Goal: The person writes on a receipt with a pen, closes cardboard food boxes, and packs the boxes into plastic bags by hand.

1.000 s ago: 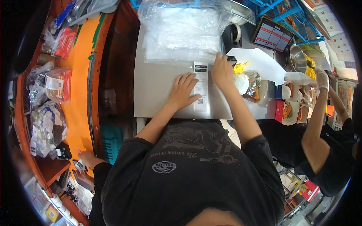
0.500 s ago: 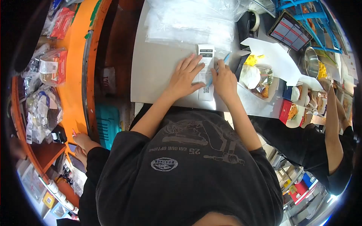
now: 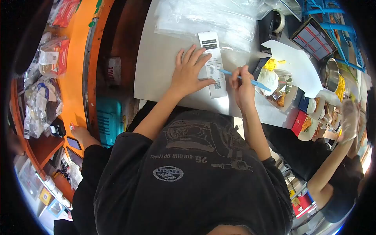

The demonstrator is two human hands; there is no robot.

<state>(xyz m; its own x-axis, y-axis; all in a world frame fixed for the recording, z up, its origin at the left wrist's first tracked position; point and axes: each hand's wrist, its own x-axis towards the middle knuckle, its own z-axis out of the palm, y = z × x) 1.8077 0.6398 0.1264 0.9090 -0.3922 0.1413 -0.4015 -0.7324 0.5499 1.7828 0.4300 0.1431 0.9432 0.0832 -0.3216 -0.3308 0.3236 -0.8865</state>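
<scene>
A long white printed receipt point(image 3: 212, 64) lies on the grey metal table point(image 3: 156, 62), tilted slightly. My left hand point(image 3: 191, 72) rests spread over the table, with fingertips and thumb at the receipt's left side. Closed round a light blue pen point(image 3: 254, 82) is my right hand point(image 3: 243, 84), just right of the receipt; the pen's tip points at the receipt's right edge. An open white box with food point(image 3: 269, 80) stands to the right of my right hand. Clear plastic bags point(image 3: 207, 19) lie beyond the receipt.
A tape roll point(image 3: 278, 21), a tablet point(image 3: 313, 38), blue racks and a metal bowl point(image 3: 332, 74) are at the back right, with red food boxes point(image 3: 301, 123) below. A co-worker's gloved hand point(image 3: 348, 119) is far right. Another person's hand point(image 3: 83, 135) is over the orange counter point(image 3: 76, 82).
My right hand has brought the pen round so that its tip points left at the receipt. The receipt has tilted. The co-worker's gloved hand has moved.
</scene>
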